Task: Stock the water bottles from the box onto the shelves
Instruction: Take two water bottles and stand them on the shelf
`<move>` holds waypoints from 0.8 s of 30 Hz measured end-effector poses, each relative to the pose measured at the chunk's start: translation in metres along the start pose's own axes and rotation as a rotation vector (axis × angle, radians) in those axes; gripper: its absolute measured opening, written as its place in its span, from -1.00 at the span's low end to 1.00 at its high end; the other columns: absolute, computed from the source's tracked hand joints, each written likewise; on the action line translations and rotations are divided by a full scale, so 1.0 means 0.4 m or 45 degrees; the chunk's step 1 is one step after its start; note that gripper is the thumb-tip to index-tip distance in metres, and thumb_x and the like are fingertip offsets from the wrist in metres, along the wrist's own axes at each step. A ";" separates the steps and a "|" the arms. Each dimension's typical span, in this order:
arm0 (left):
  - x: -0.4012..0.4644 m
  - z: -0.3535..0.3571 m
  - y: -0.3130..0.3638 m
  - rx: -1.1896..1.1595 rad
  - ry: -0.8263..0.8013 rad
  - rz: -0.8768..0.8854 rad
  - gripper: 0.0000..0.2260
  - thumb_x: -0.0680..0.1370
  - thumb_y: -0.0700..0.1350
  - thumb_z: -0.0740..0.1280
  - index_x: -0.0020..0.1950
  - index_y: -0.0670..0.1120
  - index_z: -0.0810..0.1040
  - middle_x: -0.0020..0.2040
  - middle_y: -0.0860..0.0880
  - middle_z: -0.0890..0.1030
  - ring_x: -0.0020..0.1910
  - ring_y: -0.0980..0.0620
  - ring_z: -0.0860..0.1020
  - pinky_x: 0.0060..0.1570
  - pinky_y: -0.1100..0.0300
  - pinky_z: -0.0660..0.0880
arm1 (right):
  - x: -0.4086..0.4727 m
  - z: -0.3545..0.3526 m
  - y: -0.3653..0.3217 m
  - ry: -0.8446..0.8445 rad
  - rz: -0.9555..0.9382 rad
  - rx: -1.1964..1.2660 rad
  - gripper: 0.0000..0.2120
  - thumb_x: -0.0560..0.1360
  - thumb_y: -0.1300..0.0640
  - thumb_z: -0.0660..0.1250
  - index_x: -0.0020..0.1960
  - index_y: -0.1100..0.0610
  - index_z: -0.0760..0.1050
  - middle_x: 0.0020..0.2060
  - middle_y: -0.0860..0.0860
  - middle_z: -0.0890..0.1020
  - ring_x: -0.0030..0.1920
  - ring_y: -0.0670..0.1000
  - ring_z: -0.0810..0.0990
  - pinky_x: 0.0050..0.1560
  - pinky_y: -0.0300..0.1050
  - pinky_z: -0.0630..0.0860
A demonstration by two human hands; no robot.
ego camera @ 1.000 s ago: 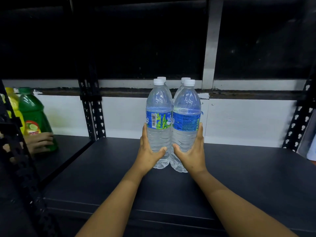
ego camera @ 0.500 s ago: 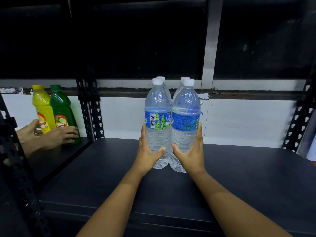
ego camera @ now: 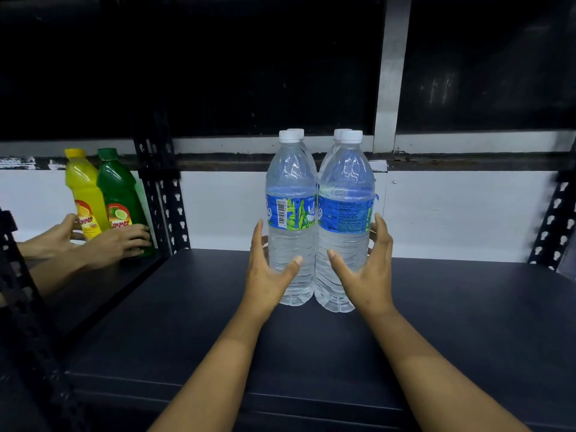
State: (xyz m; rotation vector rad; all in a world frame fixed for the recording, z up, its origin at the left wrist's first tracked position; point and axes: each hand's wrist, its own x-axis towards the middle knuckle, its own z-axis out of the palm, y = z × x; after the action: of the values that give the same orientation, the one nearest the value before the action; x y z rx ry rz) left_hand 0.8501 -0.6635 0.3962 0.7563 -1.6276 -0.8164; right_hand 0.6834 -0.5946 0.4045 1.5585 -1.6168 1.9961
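Note:
Two clear water bottles with white caps and blue-green labels stand upright side by side on the dark shelf (ego camera: pixel 467 313), the left one (ego camera: pixel 291 188) and the right one (ego camera: pixel 346 188). Behind them are two more, with only their caps and shoulders showing. My left hand (ego camera: pixel 268 275) is cupped at the left bottle's lower left side. My right hand (ego camera: pixel 367 272) mirrors it at the right bottle's lower right side. On both hands the fingers are spread and loose around the bottles rather than clamped on them.
A black perforated post (ego camera: pixel 162 188) divides this bay from the left one, where another person's hands (ego camera: pixel 115 241) hold a yellow bottle (ego camera: pixel 85 194) and a green bottle (ego camera: pixel 120 194). Another post (ego camera: pixel 554 219) stands at the far right. White wall lies behind.
My hands have loosened from a firm grip on the front bottles to spread fingers. In the left bay, the yellow and green bottles have been pushed further back.

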 end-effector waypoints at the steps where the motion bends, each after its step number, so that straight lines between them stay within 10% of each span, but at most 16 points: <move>1: 0.002 -0.002 0.003 -0.038 0.012 -0.001 -0.12 0.40 0.11 0.49 0.55 0.21 0.01 0.34 0.13 0.41 0.35 0.10 0.43 0.34 0.00 0.43 | 0.000 -0.002 -0.002 0.014 -0.007 0.015 -0.08 0.32 -0.19 0.42 0.53 -0.07 0.01 0.32 -0.09 0.26 0.32 -0.26 0.29 0.32 -0.17 0.35; 7: 0.003 -0.006 0.011 -0.148 -0.008 0.012 -0.28 0.51 -0.13 0.44 0.55 0.14 0.13 0.31 0.19 0.45 0.30 0.18 0.47 0.32 0.04 0.45 | 0.003 -0.004 -0.002 0.023 -0.044 0.026 -0.15 0.33 -0.12 0.45 0.49 -0.14 0.07 0.25 -0.11 0.30 0.25 -0.37 0.30 0.22 -0.48 0.30; 24: -0.002 -0.008 0.028 -0.149 0.052 0.036 -0.40 0.48 -0.15 0.47 0.37 0.24 0.29 0.15 0.24 0.56 0.13 0.27 0.55 0.09 0.32 0.52 | 0.002 -0.013 -0.002 0.024 -0.017 -0.019 -0.18 0.35 -0.11 0.46 0.51 -0.11 0.14 0.26 -0.06 0.39 0.25 -0.09 0.46 0.22 0.07 0.51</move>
State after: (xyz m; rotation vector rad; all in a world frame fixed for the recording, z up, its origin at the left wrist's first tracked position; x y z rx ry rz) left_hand 0.8525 -0.6572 0.4055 0.6616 -1.5372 -0.8625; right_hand 0.6804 -0.5904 0.4063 1.5364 -1.6068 1.9811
